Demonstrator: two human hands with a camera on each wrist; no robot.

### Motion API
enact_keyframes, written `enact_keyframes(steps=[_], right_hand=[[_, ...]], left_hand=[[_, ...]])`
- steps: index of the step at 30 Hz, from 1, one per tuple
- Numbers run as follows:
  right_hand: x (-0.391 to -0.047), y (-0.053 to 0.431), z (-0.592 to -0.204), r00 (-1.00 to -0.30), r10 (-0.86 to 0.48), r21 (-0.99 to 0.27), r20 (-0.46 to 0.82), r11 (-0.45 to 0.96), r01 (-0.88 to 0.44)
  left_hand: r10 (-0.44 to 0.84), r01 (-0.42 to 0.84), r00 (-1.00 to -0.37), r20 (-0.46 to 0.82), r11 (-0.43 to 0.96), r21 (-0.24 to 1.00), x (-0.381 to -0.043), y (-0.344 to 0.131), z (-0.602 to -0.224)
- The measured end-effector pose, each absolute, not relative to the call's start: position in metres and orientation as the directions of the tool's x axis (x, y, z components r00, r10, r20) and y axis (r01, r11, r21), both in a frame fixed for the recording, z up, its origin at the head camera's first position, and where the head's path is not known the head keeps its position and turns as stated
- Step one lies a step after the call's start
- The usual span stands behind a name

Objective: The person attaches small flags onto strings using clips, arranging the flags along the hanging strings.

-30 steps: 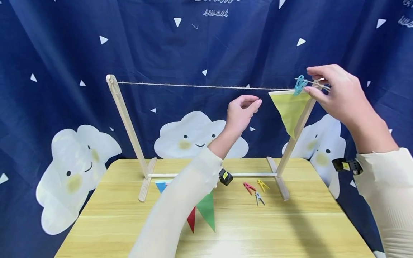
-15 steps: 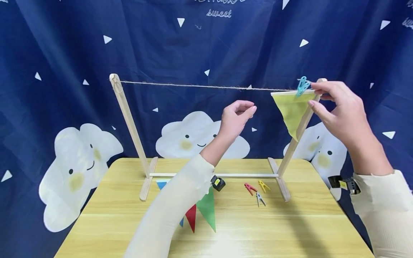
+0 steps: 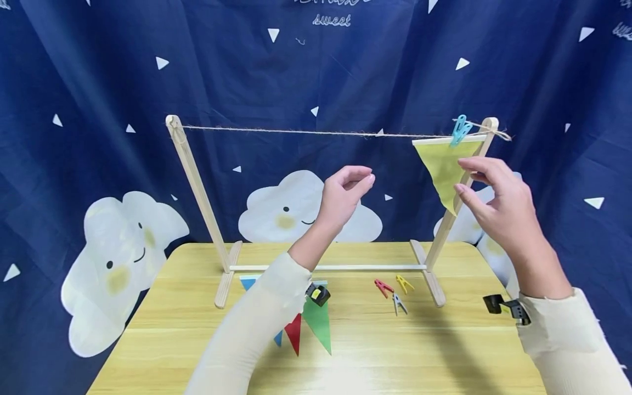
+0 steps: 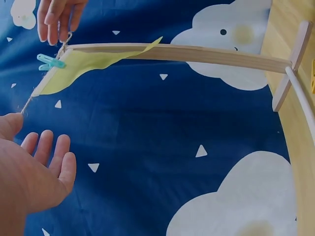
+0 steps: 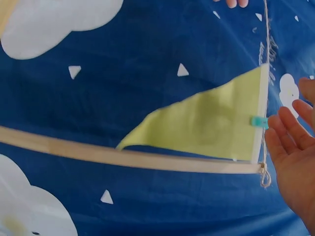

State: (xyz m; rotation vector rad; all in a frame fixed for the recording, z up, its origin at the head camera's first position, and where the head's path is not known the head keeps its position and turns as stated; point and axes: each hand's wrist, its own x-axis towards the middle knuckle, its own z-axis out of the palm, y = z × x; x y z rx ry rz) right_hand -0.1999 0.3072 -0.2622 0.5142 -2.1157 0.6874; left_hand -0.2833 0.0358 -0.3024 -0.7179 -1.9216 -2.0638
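Observation:
A yellow-green pennant hangs by a light-blue clothespin from the twine, close to the right post. My right hand is in front of that post, below the clothespin, thumb and fingers apart with nothing between them. Below the twine, left of the pennant, my left hand is raised with loosely bent fingers and holds nothing. In the left wrist view, the left hand's fingers spread loosely. The right wrist view has the pennant and the right hand, fingers loose.
A wooden frame with a left post, a right post and a white crossbar stands on the table. Red, yellow and grey clothespins lie there. Blue, red and green pennants lie partly under my left arm.
My right hand has come away from the clothespin and twine end and moved down. The left hand has drifted down and to the left. The pennant stays hanging.

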Motion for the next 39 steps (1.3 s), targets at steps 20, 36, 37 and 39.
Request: enact_keyframes(steps=[20,36,37,39], right_hand=[[-0.195,0.278,-0.331,-0.651,-0.147,-0.433,0.744,0.637,-0.638],[-0.201,0.273,-0.389,-0.698,-0.163,-0.470,0.697,0.632,-0.617],[-0.202,0.273,-0.392,-0.701,-0.161,-0.472,0.694,0.633,-0.613],[-0.203,0.273,-0.399,-0.711,-0.157,-0.480,0.685,0.637,-0.603]], left_hand=[[0.168,0.551,-0.814,0.556,-0.079,0.831,-0.250,-0.006,-0.336],[0.172,0.621,-0.780,0.601,0.093,0.779,-0.233,-0.034,-0.356],[0.176,0.619,-0.782,0.598,0.104,0.779,-0.233,-0.036,-0.358],[0.180,0.617,-0.784,0.593,0.123,0.778,-0.232,-0.039,-0.363]])
